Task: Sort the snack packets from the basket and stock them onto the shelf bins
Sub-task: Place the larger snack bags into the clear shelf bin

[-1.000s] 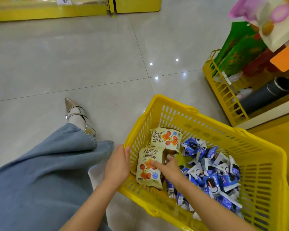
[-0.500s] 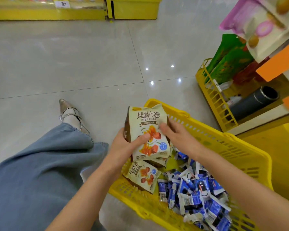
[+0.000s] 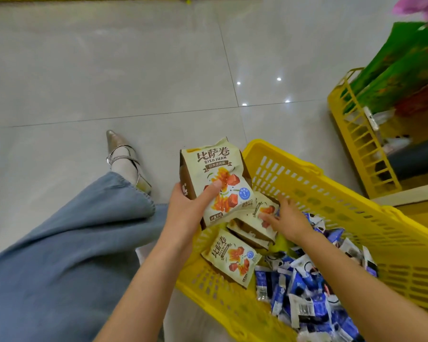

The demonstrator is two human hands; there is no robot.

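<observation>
My left hand (image 3: 185,213) grips a cream packet (image 3: 218,178) at centre frame, thumb curled across its front, above the left rim of the yellow basket (image 3: 356,218). My right hand (image 3: 289,220) rests straight, spread fingers on a second cream packet (image 3: 252,225) inside the basket, not closed round it. I judge the slick film could slide from under them into the blue packets (image 3: 307,292) at lower right.

Silver shoe (image 3: 125,161) on tiled floor (image 3: 109,70)
</observation>
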